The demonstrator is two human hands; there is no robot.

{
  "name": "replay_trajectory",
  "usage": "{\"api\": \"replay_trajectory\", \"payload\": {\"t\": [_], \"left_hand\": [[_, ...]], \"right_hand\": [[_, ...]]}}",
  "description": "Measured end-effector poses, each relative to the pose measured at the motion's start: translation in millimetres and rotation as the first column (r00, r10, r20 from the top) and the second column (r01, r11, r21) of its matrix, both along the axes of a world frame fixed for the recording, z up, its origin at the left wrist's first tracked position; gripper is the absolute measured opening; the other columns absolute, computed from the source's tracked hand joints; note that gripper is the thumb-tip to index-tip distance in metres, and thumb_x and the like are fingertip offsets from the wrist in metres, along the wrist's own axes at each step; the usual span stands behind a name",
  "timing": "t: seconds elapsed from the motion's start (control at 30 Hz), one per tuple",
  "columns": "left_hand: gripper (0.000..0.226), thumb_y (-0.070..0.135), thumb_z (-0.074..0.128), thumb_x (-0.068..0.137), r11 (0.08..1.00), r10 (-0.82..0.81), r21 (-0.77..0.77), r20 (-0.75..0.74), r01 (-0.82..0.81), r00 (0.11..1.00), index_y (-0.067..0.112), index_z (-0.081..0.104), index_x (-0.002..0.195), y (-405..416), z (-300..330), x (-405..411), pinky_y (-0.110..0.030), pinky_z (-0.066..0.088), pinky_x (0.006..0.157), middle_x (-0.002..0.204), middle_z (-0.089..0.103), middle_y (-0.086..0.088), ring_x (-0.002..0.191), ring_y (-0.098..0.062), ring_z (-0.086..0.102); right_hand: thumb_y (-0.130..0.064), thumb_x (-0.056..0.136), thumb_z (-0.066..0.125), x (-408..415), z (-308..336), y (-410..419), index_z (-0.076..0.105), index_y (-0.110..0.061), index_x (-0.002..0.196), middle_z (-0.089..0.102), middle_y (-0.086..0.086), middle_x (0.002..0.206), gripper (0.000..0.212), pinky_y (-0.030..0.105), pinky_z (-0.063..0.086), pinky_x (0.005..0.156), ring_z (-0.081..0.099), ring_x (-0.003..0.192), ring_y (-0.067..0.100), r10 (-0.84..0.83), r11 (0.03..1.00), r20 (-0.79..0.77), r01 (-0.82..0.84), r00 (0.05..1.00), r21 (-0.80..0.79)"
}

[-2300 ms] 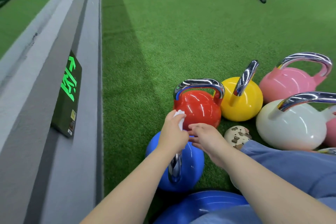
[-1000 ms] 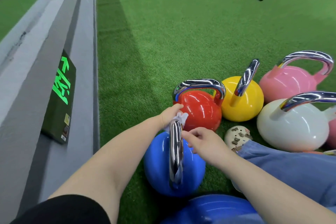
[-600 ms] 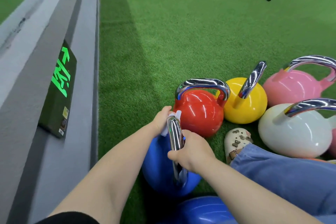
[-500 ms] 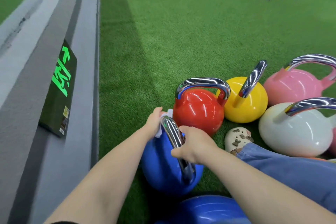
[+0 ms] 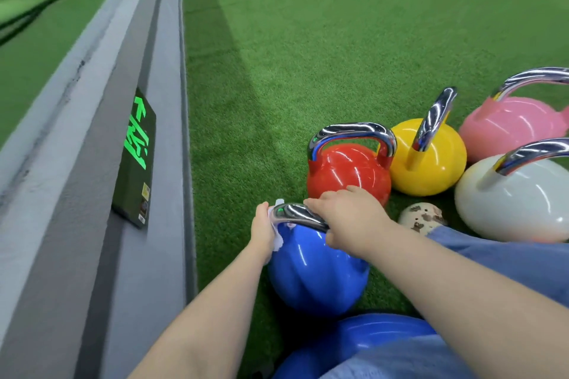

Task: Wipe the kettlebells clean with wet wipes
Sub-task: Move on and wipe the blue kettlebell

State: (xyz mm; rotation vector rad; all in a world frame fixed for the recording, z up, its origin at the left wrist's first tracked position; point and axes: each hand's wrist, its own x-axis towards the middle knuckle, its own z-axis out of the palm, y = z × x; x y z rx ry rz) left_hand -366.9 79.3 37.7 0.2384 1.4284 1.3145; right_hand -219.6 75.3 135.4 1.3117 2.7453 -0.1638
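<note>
The round blue kettlebell (image 5: 314, 274) stands on the green turf floor (image 5: 308, 55), close to the grey wall base (image 5: 166, 194). The right hand (image 5: 348, 218) curls around its chrome handle (image 5: 300, 215). The left hand (image 5: 261, 228) pinches a white wet wipe (image 5: 278, 240) against the handle's end. The red kettlebell (image 5: 348, 175) is just behind; open turf lies beyond.

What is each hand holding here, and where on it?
Right hand grips the blue kettlebell by its chrome handle. Left hand holds a white wet wipe against the handle's left end.
</note>
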Motion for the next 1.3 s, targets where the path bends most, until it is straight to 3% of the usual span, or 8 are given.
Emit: {"api": "replay_trajectory", "payload": {"t": [0.13,0.33,0.47,0.57,0.7,0.8,1.07,1.3], "left_hand": [[0.046,0.028,0.021,0.101,0.975,0.222,0.011,-0.001,-0.222,0.975,0.013,0.048,0.067,-5.7,-16.7,14.0,-0.023,0.039,0.051,0.045,0.053,-0.001,0.053,-0.014,0.050],[0.024,0.011,0.033,0.094,0.982,0.038,-0.127,-0.604,-0.143,0.796,0.009,0.057,0.100,-30.7,-47.3,19.6,-0.035,0.049,0.075,0.094,0.061,-0.016,0.085,-0.032,0.058],[0.014,0.002,0.040,0.092,0.991,0.089,-0.067,-0.332,-0.117,0.939,0.004,0.053,0.095,-34.8,-46.7,-4.6,-0.018,0.042,0.049,0.082,0.057,-0.009,0.076,-0.023,0.052],[0.030,-0.013,0.040,0.089,0.997,-0.062,0.041,-0.169,0.070,0.984,0.002,0.051,0.113,-44.1,-43.5,-21.7,-0.010,0.048,0.056,0.101,0.063,-0.008,0.085,-0.014,0.059],[0.037,-0.010,0.054,0.086,0.946,-0.238,0.123,-0.367,0.301,0.899,0.015,0.052,0.113,-49.5,-52.3,-19.7,-0.009,0.048,0.078,0.106,0.063,0.009,0.095,0.001,0.061],[0.021,0.003,0.060,0.087,0.978,-0.140,0.054,-0.548,0.202,0.824,0.017,0.056,0.102,-36.1,-57.6,-7.3,-0.007,0.045,0.072,0.095,0.064,0.004,0.088,-0.010,0.059],[0.032,-0.008,0.062,0.076,0.993,0.114,0.046,-0.544,-0.106,0.831,0.002,0.060,0.106,-6.8,-48.9,17.0,-0.025,0.050,0.078,0.091,0.068,-0.009,0.080,-0.015,0.062],[0.035,-0.005,0.059,0.080,0.973,0.207,0.021,-0.529,-0.232,0.823,0.002,0.057,0.114,-3.7,-36.1,28.2,-0.016,0.043,0.066,0.092,0.068,-0.011,0.082,-0.021,0.063]], "right_hand": [[-0.015,0.057,0.078,4.2,-20.3,-35.7,0.063,-0.019,0.080,0.058,-0.001,0.074,0.027,0.027,0.042,0.049,0.060,0.063,0.020,0.101,0.978,-0.241,-0.052,0.965,0.200],[-0.007,0.092,0.039,11.9,-62.9,-55.2,0.037,-0.014,0.138,0.032,0.009,0.145,0.047,0.035,0.039,0.101,0.039,0.130,0.026,-0.090,0.939,-0.077,0.058,0.993,-0.340],[-0.003,0.093,0.034,12.7,-65.8,-49.6,0.007,-0.013,0.151,-0.004,0.009,0.158,0.065,0.030,0.021,0.113,0.006,0.145,0.023,-0.014,0.925,0.012,0.017,1.000,-0.380],[-0.005,0.094,0.035,6.7,-65.8,-48.0,-0.002,-0.006,0.150,-0.009,0.014,0.157,0.067,0.028,0.016,0.114,0.000,0.146,0.020,0.015,0.921,0.051,0.006,0.999,-0.389],[-0.003,0.092,0.038,1.3,-77.4,-51.2,-0.004,-0.001,0.149,-0.015,0.018,0.155,0.070,0.031,0.013,0.118,-0.005,0.146,0.026,0.034,0.906,0.108,0.015,0.994,-0.423],[-0.001,0.091,0.041,0.5,-79.7,-52.5,-0.005,-0.001,0.148,-0.020,0.017,0.154,0.074,0.032,0.010,0.118,-0.008,0.145,0.028,0.031,0.900,0.140,0.033,0.990,-0.434],[-0.007,0.094,0.038,-5.6,-84.7,-55.8,-0.007,0.012,0.143,-0.014,0.032,0.151,0.070,0.040,-0.001,0.119,-0.012,0.142,0.040,0.143,0.956,0.340,-0.041,0.930,-0.290],[-0.003,0.093,0.034,-5.8,-79.0,-56.0,-0.008,0.011,0.143,-0.015,0.031,0.151,0.067,0.038,-0.002,0.117,-0.012,0.143,0.039,0.163,0.962,0.348,-0.071,0.923,-0.264]]}}
